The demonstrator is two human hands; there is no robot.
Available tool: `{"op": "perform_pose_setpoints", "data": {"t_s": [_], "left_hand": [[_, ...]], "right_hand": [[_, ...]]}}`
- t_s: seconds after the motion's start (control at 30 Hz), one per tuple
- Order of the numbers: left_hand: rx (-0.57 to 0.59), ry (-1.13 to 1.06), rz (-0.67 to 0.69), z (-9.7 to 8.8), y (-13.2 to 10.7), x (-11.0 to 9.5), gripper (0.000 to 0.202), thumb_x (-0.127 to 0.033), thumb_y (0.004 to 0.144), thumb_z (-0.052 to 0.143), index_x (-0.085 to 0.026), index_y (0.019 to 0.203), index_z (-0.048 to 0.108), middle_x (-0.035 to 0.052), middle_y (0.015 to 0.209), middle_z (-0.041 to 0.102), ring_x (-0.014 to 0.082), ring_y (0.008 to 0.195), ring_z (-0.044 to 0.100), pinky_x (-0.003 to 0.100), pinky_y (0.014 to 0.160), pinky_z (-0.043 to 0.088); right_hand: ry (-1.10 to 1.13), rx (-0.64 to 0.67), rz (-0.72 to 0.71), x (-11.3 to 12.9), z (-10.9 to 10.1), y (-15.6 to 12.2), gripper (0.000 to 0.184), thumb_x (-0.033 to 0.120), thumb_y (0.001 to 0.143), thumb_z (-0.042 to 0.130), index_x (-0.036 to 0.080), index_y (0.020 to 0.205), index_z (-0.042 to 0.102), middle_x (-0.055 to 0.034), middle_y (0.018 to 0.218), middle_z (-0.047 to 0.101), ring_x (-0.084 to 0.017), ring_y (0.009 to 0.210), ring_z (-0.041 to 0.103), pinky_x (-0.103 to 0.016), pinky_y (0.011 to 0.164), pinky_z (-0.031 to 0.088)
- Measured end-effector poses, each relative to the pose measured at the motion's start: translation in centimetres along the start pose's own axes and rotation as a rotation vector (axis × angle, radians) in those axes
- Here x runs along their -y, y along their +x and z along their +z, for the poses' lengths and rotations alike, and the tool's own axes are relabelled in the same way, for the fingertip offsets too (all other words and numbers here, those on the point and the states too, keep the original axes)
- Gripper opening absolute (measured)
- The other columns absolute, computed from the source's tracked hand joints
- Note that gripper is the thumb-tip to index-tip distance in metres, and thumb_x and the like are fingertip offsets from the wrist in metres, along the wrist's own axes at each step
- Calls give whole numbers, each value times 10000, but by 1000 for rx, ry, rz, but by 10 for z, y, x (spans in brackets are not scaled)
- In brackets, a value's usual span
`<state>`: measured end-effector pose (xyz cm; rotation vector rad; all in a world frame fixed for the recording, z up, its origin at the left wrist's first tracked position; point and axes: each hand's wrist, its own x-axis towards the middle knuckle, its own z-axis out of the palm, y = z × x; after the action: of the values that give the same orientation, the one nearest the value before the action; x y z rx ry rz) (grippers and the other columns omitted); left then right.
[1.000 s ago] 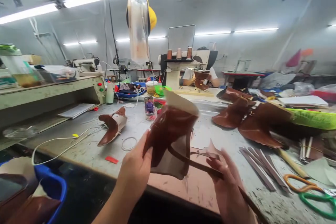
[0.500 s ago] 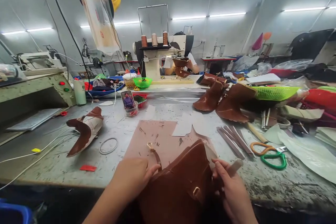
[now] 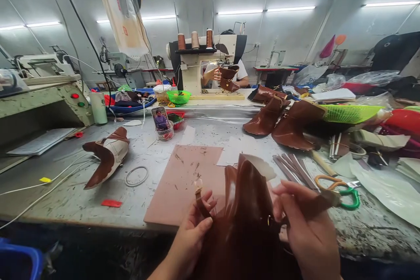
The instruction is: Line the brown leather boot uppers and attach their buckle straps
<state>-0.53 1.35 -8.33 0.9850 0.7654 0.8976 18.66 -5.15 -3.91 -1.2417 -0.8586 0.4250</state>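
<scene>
I hold a brown leather boot upper [image 3: 246,214] upright over the near edge of the grey worktable [image 3: 65,201]. My left hand [image 3: 193,232] pinches its strap, which ends in a small metal buckle [image 3: 198,184]. On the right side of the piece, my right hand [image 3: 308,232] is closed on the leather beside another strap; its fingers are blurred. A pinkish cutting mat [image 3: 187,179] lies under and behind the piece.
Another brown upper [image 3: 106,162] and a ring [image 3: 136,176] lie at the left. Leather strips [image 3: 292,168], orange and green scissors [image 3: 341,190] and more brown uppers [image 3: 282,122] are at the right. A phone [image 3: 159,119] stands behind. A person sews at a machine [image 3: 203,63] beyond.
The leather piece was lowered from in front of me to the table edge, then stood upright. My left hand shifted to pinch the buckle strap. The view turned right and down.
</scene>
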Motion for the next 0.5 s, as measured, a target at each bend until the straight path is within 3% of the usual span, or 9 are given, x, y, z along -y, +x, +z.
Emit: {"op": "perform_pose_setpoints", "data": {"t_s": [0.1, 0.17, 0.27, 0.37, 0.5], "left_hand": [[-76, 228, 235, 0, -14, -4, 225, -346, 812, 563, -232, 1004, 596, 63, 1191, 572, 223, 1120, 518, 364, 969, 407], [-95, 450, 449, -3, -20, -9, 204, -268, 818, 558, -244, 1020, 576, 41, 1054, 635, 199, 1026, 574, 330, 914, 451], [-22, 681, 650, -8, -26, -19, 252, -183, 822, 528, -254, 1064, 533, 23, 957, 655, 173, 882, 621, 282, 792, 496], [45, 808, 611, -8, -28, -30, 223, -196, 847, 476, -249, 1057, 529, 14, 879, 649, 152, 769, 607, 249, 714, 479], [85, 742, 334, -3, -30, -44, 183, -314, 887, 411, -226, 971, 548, 4, 775, 575, 142, 696, 525, 234, 666, 433]], "right_hand": [[-138, 322, -207, 10, 2, -5, 374, 529, 788, 532, 265, 1048, 582, 15, 647, 546, -124, 512, 493, -236, 480, 408], [-187, 511, -219, 14, 7, -8, 472, 621, 816, 378, 251, 1017, 591, -24, 768, 589, -174, 655, 554, -267, 571, 441], [-293, 657, -104, 18, 17, -12, 337, 448, 899, 312, 222, 805, 543, -24, 765, 564, -167, 687, 534, -266, 618, 423], [-294, 736, -23, 16, 22, -16, 241, 369, 890, 389, 213, 727, 475, 1, 679, 500, -136, 602, 467, -238, 555, 389], [57, 571, 134, 6, 16, -13, 227, 414, 875, 438, 222, 766, 491, 20, 651, 466, -123, 580, 441, -223, 525, 385]]}}
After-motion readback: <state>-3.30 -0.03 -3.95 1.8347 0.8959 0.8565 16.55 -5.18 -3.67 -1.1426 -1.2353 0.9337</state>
